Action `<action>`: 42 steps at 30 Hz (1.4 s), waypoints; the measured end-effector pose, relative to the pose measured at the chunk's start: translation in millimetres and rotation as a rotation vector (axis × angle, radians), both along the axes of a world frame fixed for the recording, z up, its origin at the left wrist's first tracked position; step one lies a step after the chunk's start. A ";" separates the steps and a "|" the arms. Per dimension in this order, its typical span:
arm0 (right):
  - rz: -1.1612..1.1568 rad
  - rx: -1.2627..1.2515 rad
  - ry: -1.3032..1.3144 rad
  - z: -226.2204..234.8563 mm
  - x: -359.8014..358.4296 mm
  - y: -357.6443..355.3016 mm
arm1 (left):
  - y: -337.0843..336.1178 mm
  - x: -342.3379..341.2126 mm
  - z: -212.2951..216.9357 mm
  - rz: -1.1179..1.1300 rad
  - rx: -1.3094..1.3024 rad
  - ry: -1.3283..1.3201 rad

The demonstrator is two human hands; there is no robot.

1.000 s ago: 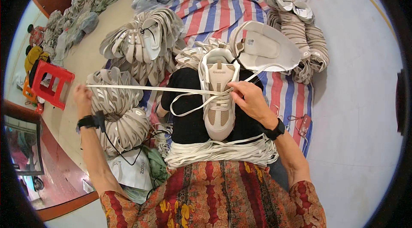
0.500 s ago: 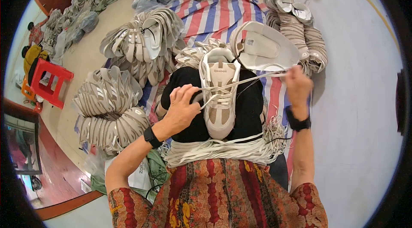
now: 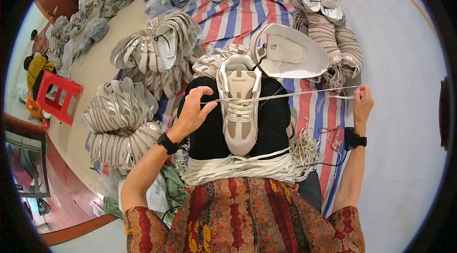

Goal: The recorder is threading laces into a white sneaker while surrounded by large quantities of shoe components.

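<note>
A beige and white shoe upper (image 3: pixel 240 131) rests over my black-clad lap, toe toward me, its lower eyelets threaded with a pale shoelace (image 3: pixel 304 93). My right hand (image 3: pixel 363 103), out to the right, pinches that lace, which stretches nearly straight across the upper. My left hand (image 3: pixel 193 112) is beside the upper's left edge, thumb and forefinger apart, with the lace running into the gap between them. A second upper (image 3: pixel 288 53) lies just beyond, its white underside up. Across my lap, nearer to me, lies a bundle of loose white laces (image 3: pixel 238 167).
Strung stacks of uppers stand at the left (image 3: pixel 121 105), farther up (image 3: pixel 159 38) and at the right (image 3: pixel 328 38). A striped sheet (image 3: pixel 233 19) covers the floor ahead. A red stool (image 3: pixel 57 96) is far left, near other people. A pale wall or panel (image 3: pixel 400 134) borders the right.
My right hand has moved outward to the right, drawing the lace longer and tighter. My left hand has shifted slightly left, its fingers spreading from their pinch. The upper has barely moved.
</note>
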State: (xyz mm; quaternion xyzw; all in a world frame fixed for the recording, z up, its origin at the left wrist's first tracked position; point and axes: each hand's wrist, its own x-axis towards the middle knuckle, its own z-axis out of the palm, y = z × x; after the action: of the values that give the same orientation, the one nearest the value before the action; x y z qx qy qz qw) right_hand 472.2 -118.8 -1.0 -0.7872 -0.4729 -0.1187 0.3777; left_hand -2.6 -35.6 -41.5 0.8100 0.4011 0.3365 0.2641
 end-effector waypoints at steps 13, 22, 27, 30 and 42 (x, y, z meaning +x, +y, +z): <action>0.147 0.835 0.996 -55.5 131.2 -84.1 | 18.9 -124.5 29.1 0.051 -0.254 0.191; 0.414 0.222 0.867 -28.5 -31.2 -51.7 | -79.2 -380.2 30.2 0.644 -0.084 0.436; 0.840 -0.157 1.086 -9.6 -152.7 3.9 | -116.1 -419.7 25.8 0.824 -0.026 0.487; 0.865 -0.364 0.921 -22.8 -172.3 24.6 | -121.3 -423.7 7.6 0.994 0.331 0.633; 0.783 -0.194 0.653 39.8 -124.5 24.6 | -25.0 -339.7 104.6 0.956 0.307 -0.158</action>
State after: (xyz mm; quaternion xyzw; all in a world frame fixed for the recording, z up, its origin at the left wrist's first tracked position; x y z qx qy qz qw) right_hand 347.8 -94.2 38.9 -0.5785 -0.5985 0.3277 0.4470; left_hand -342.3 -60.6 63.1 0.5374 0.6516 0.5352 -0.0119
